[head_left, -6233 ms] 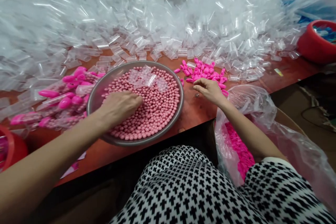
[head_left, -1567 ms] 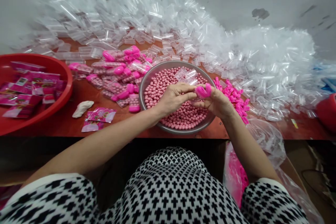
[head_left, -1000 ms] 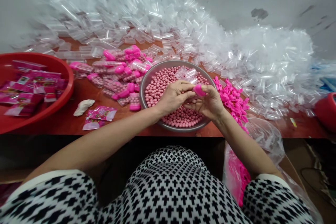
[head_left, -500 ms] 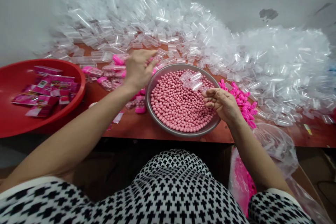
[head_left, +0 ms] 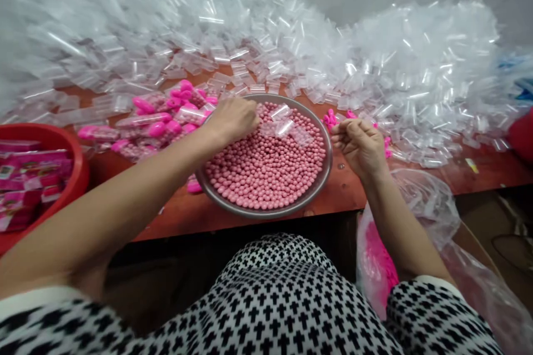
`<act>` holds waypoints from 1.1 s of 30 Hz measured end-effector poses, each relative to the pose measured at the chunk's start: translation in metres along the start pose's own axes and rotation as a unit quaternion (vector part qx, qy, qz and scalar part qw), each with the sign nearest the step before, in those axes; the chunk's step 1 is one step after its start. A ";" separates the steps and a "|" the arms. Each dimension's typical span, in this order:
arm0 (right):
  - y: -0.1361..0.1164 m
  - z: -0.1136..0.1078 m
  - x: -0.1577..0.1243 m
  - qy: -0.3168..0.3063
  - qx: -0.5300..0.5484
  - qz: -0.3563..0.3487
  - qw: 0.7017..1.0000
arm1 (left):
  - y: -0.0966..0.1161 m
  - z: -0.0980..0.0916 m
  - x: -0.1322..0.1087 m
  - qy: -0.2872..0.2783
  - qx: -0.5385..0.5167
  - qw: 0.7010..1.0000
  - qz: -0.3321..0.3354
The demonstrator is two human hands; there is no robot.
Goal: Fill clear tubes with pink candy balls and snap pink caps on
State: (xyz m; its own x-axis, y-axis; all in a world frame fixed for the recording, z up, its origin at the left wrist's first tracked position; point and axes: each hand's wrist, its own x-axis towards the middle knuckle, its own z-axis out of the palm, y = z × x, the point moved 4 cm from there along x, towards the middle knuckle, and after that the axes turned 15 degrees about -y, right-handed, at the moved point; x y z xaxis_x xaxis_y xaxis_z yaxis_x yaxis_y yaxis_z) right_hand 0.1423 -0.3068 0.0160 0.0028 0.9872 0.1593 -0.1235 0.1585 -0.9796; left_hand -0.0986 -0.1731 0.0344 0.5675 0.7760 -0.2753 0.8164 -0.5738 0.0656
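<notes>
A grey metal bowl [head_left: 266, 212] holds round pink beads [head_left: 258, 172], with several clear plastic tubes [head_left: 283, 123] lying on top. My left hand [head_left: 235, 117] is over the bowl's back left side, close to those tubes. Its fingers are curled shut, and what they hold, if anything, is hidden. Just past the bowl's right rim, my right hand [head_left: 361, 147] has thumb and fingers pinched together. It is beside a heap of small bright pink plastic pieces [head_left: 331, 118], partly covering them; I cannot make out what is in the pinch.
Bead-filled tubes with pink ends [head_left: 156, 122] lie left of the bowl. A red basin [head_left: 81, 172] at far left holds pink printed packets [head_left: 35, 172]. Clear tubes [head_left: 416, 77] are heaped along the wall. A plastic bag [head_left: 428, 199] with pink contents hangs by the table's front edge.
My left hand has come from above the filled tubes to over the bowl, its fingers curling in. My right hand has moved off the bowl's right side to the pink pieces. The view has shifted right.
</notes>
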 end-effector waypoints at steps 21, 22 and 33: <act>0.083 -0.036 0.041 -0.074 -0.593 0.246 0.763 | 0.067 0.049 -0.021 -0.055 -0.388 0.903 0.179; 0.084 -0.035 0.043 -0.074 -0.592 0.246 0.764 | 0.063 0.048 -0.026 -0.064 -0.466 0.866 0.169; 0.062 -0.062 0.015 -0.100 -0.611 0.270 0.737 | 0.054 0.062 -0.051 -0.096 -0.743 0.648 0.139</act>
State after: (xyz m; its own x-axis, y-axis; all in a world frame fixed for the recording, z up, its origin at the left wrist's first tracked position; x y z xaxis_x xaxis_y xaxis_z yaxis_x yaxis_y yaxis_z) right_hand 0.1963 -0.2808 -0.0502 0.1193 0.9089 -0.3996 0.9340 -0.2392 -0.2652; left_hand -0.0901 -0.2602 -0.0072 0.8074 0.5679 -0.1599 -0.0314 0.3121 0.9495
